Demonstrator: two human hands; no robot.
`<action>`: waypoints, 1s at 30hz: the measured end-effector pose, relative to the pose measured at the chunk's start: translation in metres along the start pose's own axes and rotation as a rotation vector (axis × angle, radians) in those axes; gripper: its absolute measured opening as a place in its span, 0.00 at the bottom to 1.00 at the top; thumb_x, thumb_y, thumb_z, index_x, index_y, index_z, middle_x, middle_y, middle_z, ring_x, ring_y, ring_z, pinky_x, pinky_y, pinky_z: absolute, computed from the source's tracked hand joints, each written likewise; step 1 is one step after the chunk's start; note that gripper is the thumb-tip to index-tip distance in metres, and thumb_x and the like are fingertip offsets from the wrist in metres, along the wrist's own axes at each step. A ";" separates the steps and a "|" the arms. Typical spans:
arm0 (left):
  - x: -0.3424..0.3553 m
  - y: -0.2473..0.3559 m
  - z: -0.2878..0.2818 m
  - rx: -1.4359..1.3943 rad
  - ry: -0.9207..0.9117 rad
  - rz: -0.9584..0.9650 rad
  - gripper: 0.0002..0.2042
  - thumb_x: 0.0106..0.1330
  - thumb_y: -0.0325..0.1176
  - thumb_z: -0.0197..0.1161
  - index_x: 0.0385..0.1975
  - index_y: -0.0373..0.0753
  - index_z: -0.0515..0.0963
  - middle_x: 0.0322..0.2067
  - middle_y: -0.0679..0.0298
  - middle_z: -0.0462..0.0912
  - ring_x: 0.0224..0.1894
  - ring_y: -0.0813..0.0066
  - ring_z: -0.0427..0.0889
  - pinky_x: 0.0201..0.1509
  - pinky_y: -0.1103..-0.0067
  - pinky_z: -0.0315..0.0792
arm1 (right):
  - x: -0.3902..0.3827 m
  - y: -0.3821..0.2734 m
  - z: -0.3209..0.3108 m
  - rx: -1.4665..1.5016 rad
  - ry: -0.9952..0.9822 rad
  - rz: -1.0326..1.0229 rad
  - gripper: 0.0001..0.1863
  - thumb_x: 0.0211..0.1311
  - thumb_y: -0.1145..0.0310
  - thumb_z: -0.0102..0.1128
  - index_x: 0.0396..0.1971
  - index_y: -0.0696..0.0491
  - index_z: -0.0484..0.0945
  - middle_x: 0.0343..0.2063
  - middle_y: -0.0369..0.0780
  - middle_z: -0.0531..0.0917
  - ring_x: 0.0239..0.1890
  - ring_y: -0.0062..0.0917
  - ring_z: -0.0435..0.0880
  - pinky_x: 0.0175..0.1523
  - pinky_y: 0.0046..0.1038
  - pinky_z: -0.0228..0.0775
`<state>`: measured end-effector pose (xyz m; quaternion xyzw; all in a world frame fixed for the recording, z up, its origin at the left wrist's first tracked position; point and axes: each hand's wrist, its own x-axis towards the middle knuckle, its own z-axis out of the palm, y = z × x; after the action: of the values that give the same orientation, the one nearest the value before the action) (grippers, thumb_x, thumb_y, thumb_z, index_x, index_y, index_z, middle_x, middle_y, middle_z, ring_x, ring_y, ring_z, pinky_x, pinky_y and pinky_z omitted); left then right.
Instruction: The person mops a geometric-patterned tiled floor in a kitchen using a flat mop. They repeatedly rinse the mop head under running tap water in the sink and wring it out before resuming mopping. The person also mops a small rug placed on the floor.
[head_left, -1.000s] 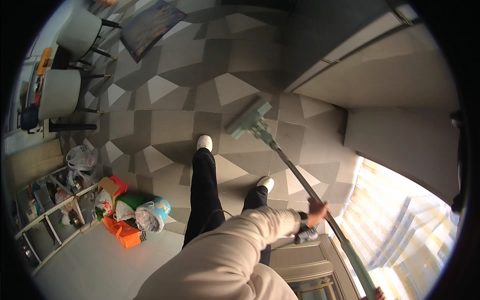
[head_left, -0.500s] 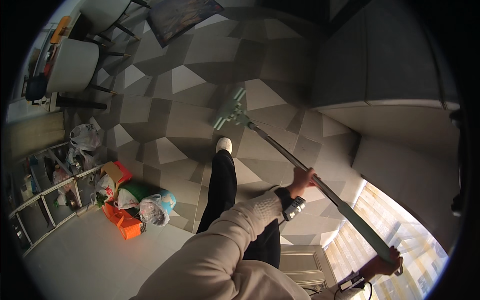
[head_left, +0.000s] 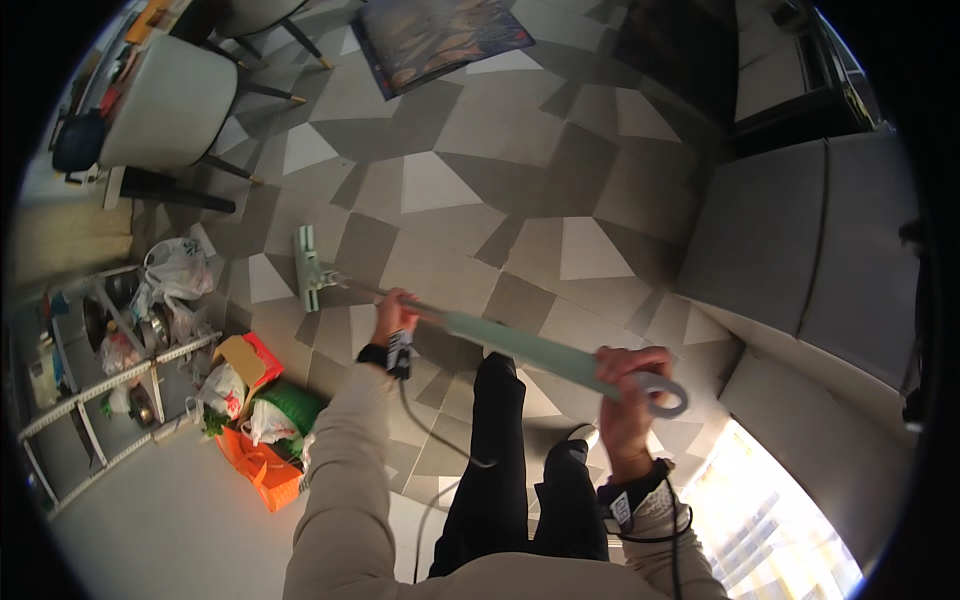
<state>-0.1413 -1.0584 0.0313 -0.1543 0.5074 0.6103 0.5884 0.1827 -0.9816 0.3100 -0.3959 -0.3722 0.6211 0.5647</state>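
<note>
A long-handled mop (head_left: 530, 350) with a pale green grip and a grey pole slants across in front of me. Its narrow green head (head_left: 308, 268) is on the patterned floor at the left, near the plastic bags. My left hand (head_left: 395, 314) is wrapped round the pole partway down. Near the top end, beside the grey hanging loop, my right hand (head_left: 630, 390) is closed on the green grip. Both wrists wear dark straps with small devices, and a cable hangs down from them.
At the lower left stands a metal shelf rack (head_left: 115, 385) with pans and bags. Beside it sit a white plastic bag (head_left: 178, 268), an orange bag (head_left: 260, 468) and a green bag (head_left: 292, 412). A white chair (head_left: 175, 105) and a dark patterned mat (head_left: 440, 40) lie beyond; grey cabinets (head_left: 760, 230) line the right.
The mop head has swept left and a little nearer, toward the bags. My left hand has moved left; my right hand has come left and up. The view has shifted, and both feet now show.
</note>
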 end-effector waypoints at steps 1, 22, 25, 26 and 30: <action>0.005 0.016 -0.010 -0.033 0.008 -0.001 0.04 0.56 0.29 0.52 0.21 0.39 0.69 0.18 0.63 0.72 0.25 0.70 0.74 0.33 0.73 0.70 | 0.000 0.004 0.013 0.030 -0.087 0.002 0.11 0.51 0.69 0.55 0.30 0.53 0.62 0.20 0.37 0.70 0.27 0.24 0.70 0.48 0.36 0.59; 0.093 -0.114 0.297 0.431 -0.222 -0.058 0.03 0.53 0.24 0.50 0.23 0.32 0.66 0.19 0.59 0.71 0.21 0.65 0.76 0.22 0.74 0.73 | 0.015 -0.055 -0.121 0.032 0.511 -0.245 0.09 0.55 0.74 0.52 0.30 0.51 0.61 0.22 0.34 0.68 0.31 0.22 0.67 0.55 0.33 0.53; 0.112 -0.144 0.318 0.557 -0.211 -0.039 0.03 0.52 0.25 0.51 0.23 0.33 0.67 0.18 0.59 0.71 0.20 0.65 0.76 0.22 0.75 0.73 | -0.007 -0.027 -0.152 0.086 0.521 -0.232 0.10 0.55 0.73 0.54 0.31 0.51 0.61 0.26 0.36 0.68 0.38 0.24 0.67 0.56 0.33 0.51; 0.115 -0.154 0.318 0.610 -0.196 -0.011 0.03 0.52 0.25 0.51 0.24 0.33 0.67 0.18 0.59 0.71 0.20 0.66 0.77 0.22 0.75 0.73 | -0.022 -0.017 -0.158 0.081 0.563 -0.215 0.10 0.54 0.72 0.55 0.30 0.51 0.61 0.27 0.36 0.68 0.39 0.24 0.66 0.55 0.33 0.51; 0.076 -0.233 0.268 0.710 -0.260 -0.023 0.05 0.53 0.28 0.51 0.18 0.34 0.68 0.16 0.60 0.72 0.17 0.68 0.76 0.18 0.75 0.71 | -0.111 -0.010 -0.205 0.083 0.743 -0.089 0.12 0.54 0.70 0.57 0.30 0.51 0.61 0.27 0.35 0.68 0.39 0.25 0.66 0.54 0.33 0.52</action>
<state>0.1521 -0.8499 -0.0131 0.1321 0.6067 0.4042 0.6716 0.3792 -1.0882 0.2427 -0.5544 -0.1335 0.4246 0.7032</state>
